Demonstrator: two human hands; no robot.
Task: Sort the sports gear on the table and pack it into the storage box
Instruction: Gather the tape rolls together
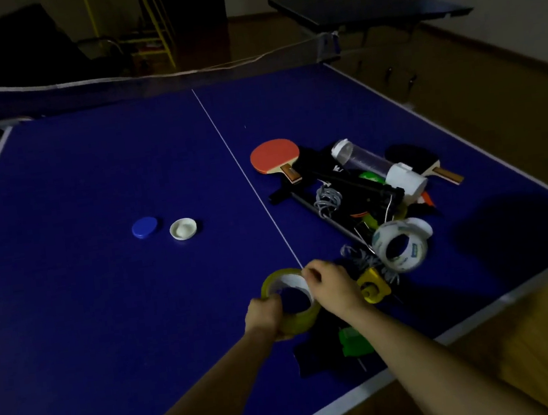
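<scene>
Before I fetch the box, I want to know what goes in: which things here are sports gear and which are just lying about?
Gear to pack:
red paddle
black paddle
clear ball tube
black net frame

Not sports gear:
yellow tape roll, held in both hands (left hand, right hand)
white tape roll
blue cap
white cap

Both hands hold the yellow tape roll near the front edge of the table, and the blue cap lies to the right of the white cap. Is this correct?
Not fully. In the head view, both hands, left hand and right hand, do hold the yellow tape roll near the front edge of the table, but the blue cap lies to the left of the white cap, not to its right.
</scene>
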